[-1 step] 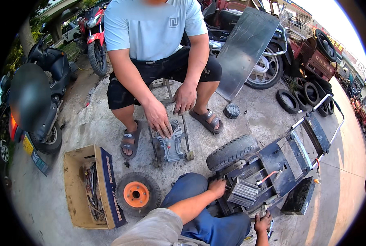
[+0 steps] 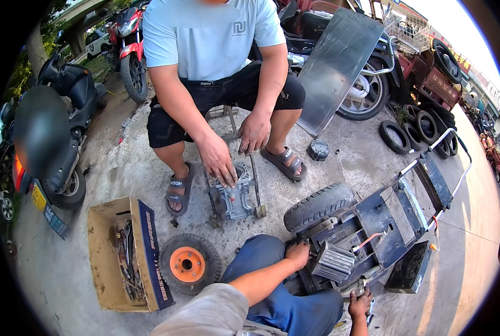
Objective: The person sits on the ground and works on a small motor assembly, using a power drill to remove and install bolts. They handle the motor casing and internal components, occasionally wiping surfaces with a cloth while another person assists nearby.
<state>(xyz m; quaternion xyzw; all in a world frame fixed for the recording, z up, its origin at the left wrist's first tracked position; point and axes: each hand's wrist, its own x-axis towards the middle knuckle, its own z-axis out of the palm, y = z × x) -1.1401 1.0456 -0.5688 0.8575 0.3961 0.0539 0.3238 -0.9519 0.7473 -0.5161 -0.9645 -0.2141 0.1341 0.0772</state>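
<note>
A black metal cart frame (image 2: pixel 367 224) lies on the ground before me, with a finned grey metal unit (image 2: pixel 334 262) and a thick black tyre (image 2: pixel 320 207) on it. My left hand (image 2: pixel 299 255) is closed at the frame's left side, beside the finned unit; what its fingers grip is hidden. At the near edge of the frame, my right hand (image 2: pixel 360 303) has its fingers apart and touching the metal. A shiny metal piece (image 2: pixel 371 309) shows beside that hand. Between us, the co-worker's hand (image 2: pixel 217 162) rests on a grey metal housing (image 2: pixel 236 199).
A cardboard box (image 2: pixel 112 257) of tools stands left of a small wheel with an orange hub (image 2: pixel 187 264). The co-worker sits opposite, by a leaning metal sheet (image 2: pixel 339 67). Loose tyres (image 2: pixel 394 137), motorcycles (image 2: pixel 131 61) and a black box (image 2: pixel 410 269) stand around.
</note>
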